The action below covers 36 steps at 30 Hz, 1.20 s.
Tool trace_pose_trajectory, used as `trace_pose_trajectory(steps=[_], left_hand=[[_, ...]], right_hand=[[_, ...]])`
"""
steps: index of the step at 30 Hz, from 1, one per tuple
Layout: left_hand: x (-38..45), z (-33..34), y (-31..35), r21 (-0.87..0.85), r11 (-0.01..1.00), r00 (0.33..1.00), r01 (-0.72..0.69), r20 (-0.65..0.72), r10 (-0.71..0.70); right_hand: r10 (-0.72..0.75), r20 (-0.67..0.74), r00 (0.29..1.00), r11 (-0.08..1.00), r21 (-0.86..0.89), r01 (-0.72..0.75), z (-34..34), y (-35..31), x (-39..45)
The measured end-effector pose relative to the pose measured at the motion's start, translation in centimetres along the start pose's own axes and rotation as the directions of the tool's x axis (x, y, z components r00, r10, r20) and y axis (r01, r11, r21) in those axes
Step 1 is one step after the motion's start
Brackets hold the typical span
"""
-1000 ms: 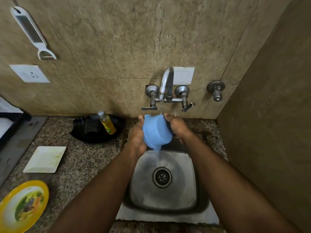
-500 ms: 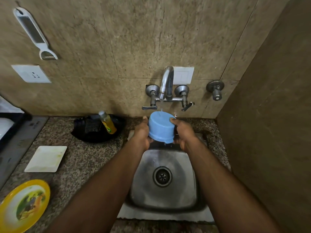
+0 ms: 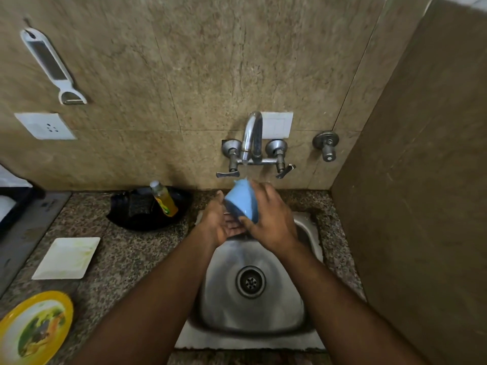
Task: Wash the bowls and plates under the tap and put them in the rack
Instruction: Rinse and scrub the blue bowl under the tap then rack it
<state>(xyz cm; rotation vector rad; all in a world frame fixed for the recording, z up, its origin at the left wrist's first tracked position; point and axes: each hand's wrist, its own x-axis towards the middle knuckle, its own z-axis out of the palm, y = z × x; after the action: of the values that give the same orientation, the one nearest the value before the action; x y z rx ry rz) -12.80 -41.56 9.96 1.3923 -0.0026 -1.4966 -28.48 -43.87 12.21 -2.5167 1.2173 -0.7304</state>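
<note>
Much of the blue bowl (image 3: 242,202) is covered by the right hand (image 3: 268,219), and its inside cannot be seen; its rim is blurred. At the far left edge a dark tray (image 3: 11,204) is cut off, and its contents cannot be made out. The yellow plate (image 3: 34,327) at the lower left is cropped by the frame edge.

The bowl is held at the centre of the frame, just under the tap (image 3: 251,138), above the back of the steel sink (image 3: 253,299); a thin stream of water is seen falling onto it. It is gripped by the right hand, whose fingers are curled over its outer wall. The left hand (image 3: 220,222) is kept open, palm up, beneath the bowl and touching its lower edge.

A square white plate (image 3: 67,258) lies on the counter at the left.
</note>
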Motion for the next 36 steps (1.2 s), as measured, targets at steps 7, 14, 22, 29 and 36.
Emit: trace_pose_trajectory(steps=[7,14,22,29,36], left_hand=[[-0.4,-0.2,1.0,-0.113,0.993,0.985,-0.029,0.163,0.048],[-1.7,0.2,1.4,0.004,0.997,0.981,-0.077,0.176,0.075],[-1.7,-0.4,0.4,-0.107,0.966,0.963,-0.235,0.108,0.246],[-1.2,-0.5,0.7,-0.029,0.884,0.859,-0.467,0.221,0.461],[-2.2,-0.2,0.9,0.251,0.724,0.756,-0.642,0.049,0.653]], right_hand=[[-0.288,-0.046,0.956,0.931,-0.248,0.269,0.0,0.0,-1.3],[-0.407,0.063,0.911,0.847,-0.348,0.403,-0.1,1.3,-2.2],[-0.312,0.235,0.920,0.871,-0.316,0.376,-0.9,3.6,-0.5],[-0.213,0.403,0.890,0.850,-0.373,0.372,-0.8,1.9,0.4],[-0.203,0.426,0.882,0.897,-0.281,0.342,0.3,2.9,0.9]])
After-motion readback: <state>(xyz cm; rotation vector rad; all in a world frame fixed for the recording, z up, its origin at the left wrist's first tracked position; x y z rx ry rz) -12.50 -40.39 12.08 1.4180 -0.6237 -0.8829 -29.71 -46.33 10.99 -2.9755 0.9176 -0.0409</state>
